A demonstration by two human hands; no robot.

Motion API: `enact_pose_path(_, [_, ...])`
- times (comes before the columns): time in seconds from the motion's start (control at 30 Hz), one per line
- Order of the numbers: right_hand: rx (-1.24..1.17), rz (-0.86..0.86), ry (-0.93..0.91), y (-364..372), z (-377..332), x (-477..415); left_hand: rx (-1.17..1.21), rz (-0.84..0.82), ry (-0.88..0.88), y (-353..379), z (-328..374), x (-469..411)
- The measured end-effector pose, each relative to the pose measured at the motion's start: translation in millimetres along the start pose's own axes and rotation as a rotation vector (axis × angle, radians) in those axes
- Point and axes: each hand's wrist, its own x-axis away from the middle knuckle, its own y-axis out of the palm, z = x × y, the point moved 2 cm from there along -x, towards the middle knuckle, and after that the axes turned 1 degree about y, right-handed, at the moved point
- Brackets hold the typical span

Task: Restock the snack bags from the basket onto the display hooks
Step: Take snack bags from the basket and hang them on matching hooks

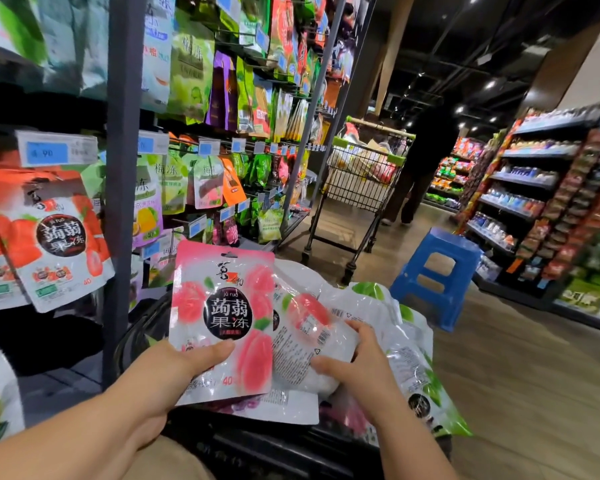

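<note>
The peach bag (222, 306) fades from pink at the top to white. It carries pink peaches, green leaves, a black round label with white characters, and a pink 40 near the bottom. The second bag (309, 327) is cloudy white with black print and 1 pink peach. The green-leaf bags (420, 382) in the black basket (274, 441) are white and green. The hanging bags (59, 251) are orange-red and white with a black label. The price tag (49, 152) is white with a blue patch. The stool (437, 271) is blue, the floor (499, 375) brown wood grain, and the cart (361, 181) dark wire with green trim.
</note>
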Motion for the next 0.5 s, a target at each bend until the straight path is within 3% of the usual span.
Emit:
enact_pose_path(0.23, [-0.450, 0.284, -0.029, 8.4, -1.8, -15.4, 0.029, 0.059, -0.007, -1.3, 1.8, 0.2])
enact_pose_path(0.37, [-0.410, 0.447, -0.236, 7.1, -17.0, -9.9, 0.025, 0.078, -0.023, -5.7, 0.0, -1.0])
enact_pose_path(0.5, [-0.333, 0.402, -0.338, 19.7, -27.6, -2.8, 0.023, 0.055, -0.018, -3.1, 1.5, -2.1])
